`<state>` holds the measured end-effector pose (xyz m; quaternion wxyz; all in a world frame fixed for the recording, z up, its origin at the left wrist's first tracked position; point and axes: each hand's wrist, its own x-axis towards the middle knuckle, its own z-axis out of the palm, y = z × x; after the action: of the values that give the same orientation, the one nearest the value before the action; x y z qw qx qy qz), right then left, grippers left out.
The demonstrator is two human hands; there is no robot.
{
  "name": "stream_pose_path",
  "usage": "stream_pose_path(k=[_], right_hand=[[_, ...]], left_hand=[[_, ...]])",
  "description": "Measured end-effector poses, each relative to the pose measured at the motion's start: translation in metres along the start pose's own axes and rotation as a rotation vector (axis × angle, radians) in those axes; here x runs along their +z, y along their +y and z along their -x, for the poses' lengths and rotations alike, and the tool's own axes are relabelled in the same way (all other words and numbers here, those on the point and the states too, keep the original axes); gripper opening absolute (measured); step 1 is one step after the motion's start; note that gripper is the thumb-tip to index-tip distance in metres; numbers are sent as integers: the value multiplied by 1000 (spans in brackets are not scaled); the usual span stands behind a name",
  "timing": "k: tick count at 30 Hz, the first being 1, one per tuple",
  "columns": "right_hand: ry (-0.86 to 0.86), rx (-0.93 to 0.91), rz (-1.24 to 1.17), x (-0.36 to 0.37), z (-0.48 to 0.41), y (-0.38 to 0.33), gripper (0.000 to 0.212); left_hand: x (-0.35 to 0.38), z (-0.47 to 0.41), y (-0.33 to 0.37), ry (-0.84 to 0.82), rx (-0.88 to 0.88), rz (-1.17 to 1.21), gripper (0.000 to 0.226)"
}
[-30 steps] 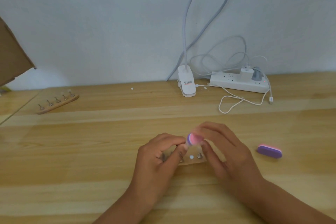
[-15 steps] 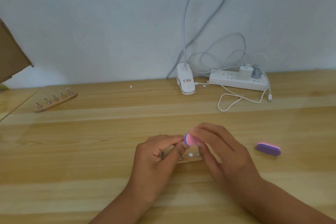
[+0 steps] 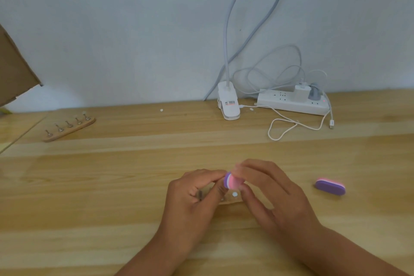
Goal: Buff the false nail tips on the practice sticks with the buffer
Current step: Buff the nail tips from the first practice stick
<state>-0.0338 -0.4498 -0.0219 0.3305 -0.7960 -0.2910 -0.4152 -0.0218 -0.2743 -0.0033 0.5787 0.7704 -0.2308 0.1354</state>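
Pale wooden worktop runs back to a white wall. At ten o'clock a wooden holder (image 3: 74, 130) carrying five practice sticks (image 3: 69, 123) sits well apart, clear of your work. At six o'clock your left hand (image 3: 195, 199) pinches thumb to forefinger on what I judge is a practice stick, its nail tip hidden, braced so rubbing cannot turn it. Touching those fingertips is the buffer (image 3: 233, 182), gripped under the curled fingers of your right hand (image 3: 275, 199). Its rounded end points toward nine o'clock, with the long axis roughly nine-to-three, though blurred. Beneath both hands lies a second holder (image 3: 230, 202). At three o'clock a spare buffer (image 3: 330, 186) lies flat.
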Motion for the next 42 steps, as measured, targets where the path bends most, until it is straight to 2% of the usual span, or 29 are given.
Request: stream_pose_path(k=[5, 10, 14, 18, 22, 25, 28, 32, 34, 37, 40, 42], right_hand=[[31, 96, 26, -3, -3, 5, 22], [5, 25, -21, 0, -1, 2, 24], [52, 143, 34, -4, -5, 7, 22], [2, 52, -31, -1, -2, 2, 22], [19, 187, 32, -4, -5, 8, 22], [28, 124, -1, -5, -5, 4, 25], [-34, 33, -16, 0, 0, 0, 25], [36, 136, 47, -3, -6, 5, 24], [51, 105, 26, -4, -5, 2, 24], [-21, 26, -19, 0, -1, -2, 24], [27, 121, 19, -1, -4, 3, 24], [62, 106, 3, -2, -4, 2, 24]], left_hand=[[-1, 1, -1, -4, -18, 0, 17], [0, 1, 1, -17, 5, -17, 16], [0, 1, 2, -6, -7, -22, 12], [0, 1, 4, -2, 1, -19, 12], [0, 1, 5, 4, 1, -34, 11], [-1, -1, 5, -1, -3, -20, 14], [0, 0, 4, -42, 3, -28, 18], [1, 0, 3, -32, 33, -104, 17], [1, 0, 4, -38, 64, -132, 19], [1, 0, 5, -64, 102, -149, 23], [1, 3, 5, -46, 56, -171, 25], [2, 3, 5, -45, 59, -213, 26]])
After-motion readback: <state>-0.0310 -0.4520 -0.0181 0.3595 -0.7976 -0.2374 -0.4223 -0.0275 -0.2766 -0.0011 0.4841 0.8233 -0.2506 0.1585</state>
